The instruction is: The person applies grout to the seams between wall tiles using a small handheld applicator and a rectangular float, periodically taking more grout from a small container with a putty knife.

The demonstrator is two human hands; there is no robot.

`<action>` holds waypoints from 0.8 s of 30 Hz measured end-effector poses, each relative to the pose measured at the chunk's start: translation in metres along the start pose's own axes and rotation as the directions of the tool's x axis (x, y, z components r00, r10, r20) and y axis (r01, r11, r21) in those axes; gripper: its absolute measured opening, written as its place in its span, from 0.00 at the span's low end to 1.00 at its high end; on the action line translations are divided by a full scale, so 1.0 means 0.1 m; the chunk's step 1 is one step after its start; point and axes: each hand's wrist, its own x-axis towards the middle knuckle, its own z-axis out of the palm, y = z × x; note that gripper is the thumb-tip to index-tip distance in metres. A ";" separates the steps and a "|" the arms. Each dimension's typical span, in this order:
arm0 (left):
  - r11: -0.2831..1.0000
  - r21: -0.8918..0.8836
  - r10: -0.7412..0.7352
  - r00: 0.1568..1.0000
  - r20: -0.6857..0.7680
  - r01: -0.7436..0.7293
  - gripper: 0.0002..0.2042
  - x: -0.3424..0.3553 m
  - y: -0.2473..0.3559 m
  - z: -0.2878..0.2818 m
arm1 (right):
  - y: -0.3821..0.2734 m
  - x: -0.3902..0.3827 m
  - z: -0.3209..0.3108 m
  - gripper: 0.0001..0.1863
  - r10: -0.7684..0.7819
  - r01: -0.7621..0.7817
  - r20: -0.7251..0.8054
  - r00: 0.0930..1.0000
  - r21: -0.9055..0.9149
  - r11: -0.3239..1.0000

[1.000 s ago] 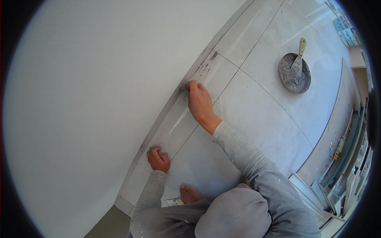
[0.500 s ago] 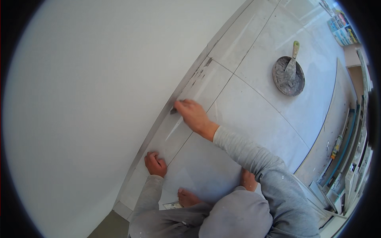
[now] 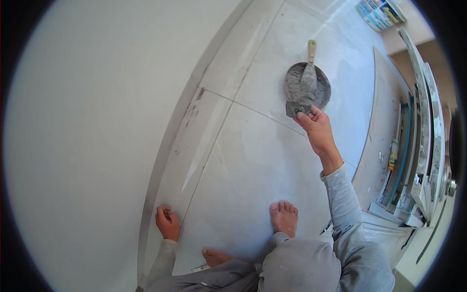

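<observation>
Right hand [image 3: 319,129], fingers clamped on a scraper [image 3: 293,108], sits just below the paste bowl [image 3: 324,79], putty knife [image 3: 309,75] handle-up, upper right; farther left hand [image 3: 167,224] curls, lower left.

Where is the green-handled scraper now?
In the head view, the scraper lies right of centre, near the top, blade in the bowl of grey paste, beyond the right hand.
</observation>
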 end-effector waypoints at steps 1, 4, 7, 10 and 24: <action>0.994 -0.111 0.045 0.968 0.245 -0.018 0.07 0.14 0.25 -0.08 | -0.02 -0.02 -0.11 0.15 -0.041 0.041 -0.025 0.999 -0.004 0.999; 0.974 -0.213 0.194 0.758 0.623 -0.074 0.05 0.58 1.34 -0.21 | -0.05 -0.08 -0.28 0.15 -0.217 0.166 -0.112 0.970 -0.349 0.922; 0.895 -0.371 0.446 0.466 0.764 -0.248 0.09 0.92 2.40 0.27 | 0.01 0.05 -0.48 0.17 -0.578 0.328 0.013 0.816 -0.834 0.444; 0.808 -0.444 0.586 0.451 0.674 -0.387 0.14 1.21 3.05 1.09 | 0.22 0.22 -0.47 0.23 -0.666 0.406 0.231 0.710 -0.906 0.117; 0.855 -0.491 0.185 0.789 0.586 0.165 0.15 1.55 4.33 2.49 | 0.12 0.10 -0.87 0.27 -0.383 0.727 0.630 0.676 -0.655 0.206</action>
